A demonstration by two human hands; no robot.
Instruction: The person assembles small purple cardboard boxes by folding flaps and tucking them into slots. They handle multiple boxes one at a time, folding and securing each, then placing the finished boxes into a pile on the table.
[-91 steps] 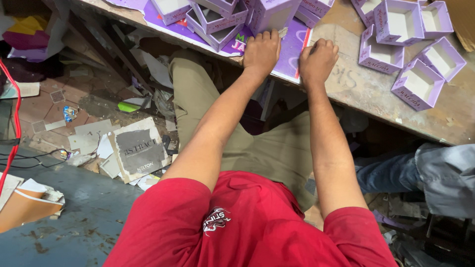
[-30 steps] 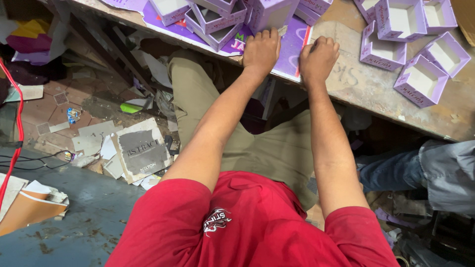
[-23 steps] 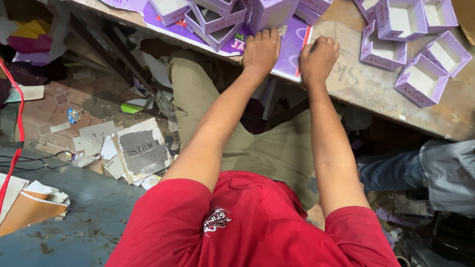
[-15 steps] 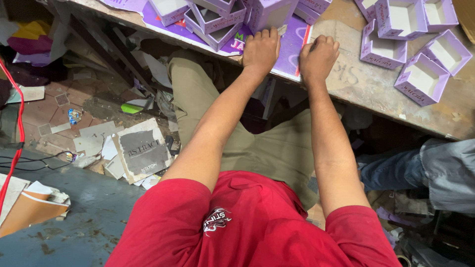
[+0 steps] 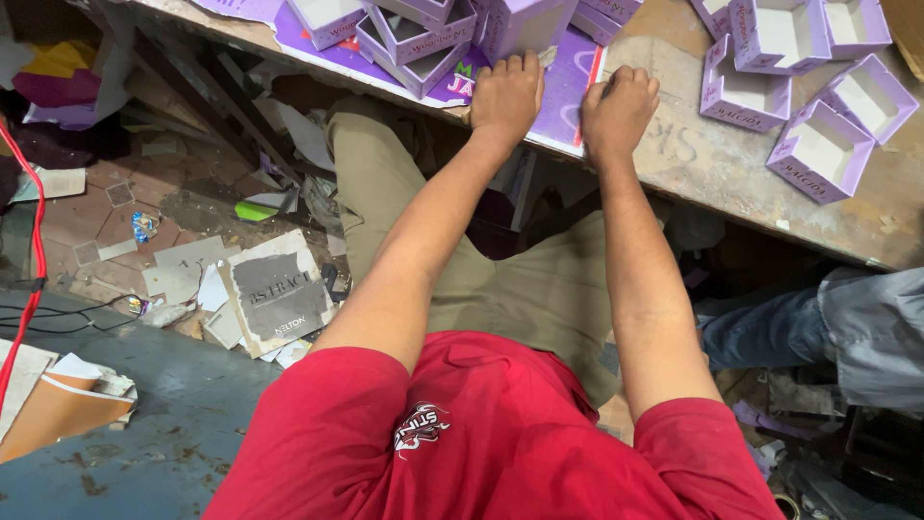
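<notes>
On the far left we see a red cable (image 5: 37,231) hanging down by the floor. Next to it the floor is full of paper scraps, and a grey printed card (image 5: 277,294) lies flat among them.

Up on the worn workbench (image 5: 731,178) there is a bunch of small purple boxes (image 5: 414,34) with white insides. They are open on top, and we see nothing in them. They sit on the purple sheet (image 5: 563,91), which lies flat at the near edge of the bench. Its long side runs left to right along that edge, and its right end stops by a thin red line.

Our left hand (image 5: 507,94) lies on the purple sheet, just in front of a taller purple box (image 5: 525,24). Its fingers are close together and bent down onto the sheet, pressing it flat. Our right hand (image 5: 619,111) is just beside it, at the right end of the sheet. It is curled into a loose fist, knuckles up. We cannot tell if it pinches anything, because the fingertips are tucked under.

More open purple boxes (image 5: 818,144) sit farther right on the bare bench. They are empty too, and they lie turned at different angles. Below the bench on the right we see another person's leg in blue jeans (image 5: 770,327).
</notes>
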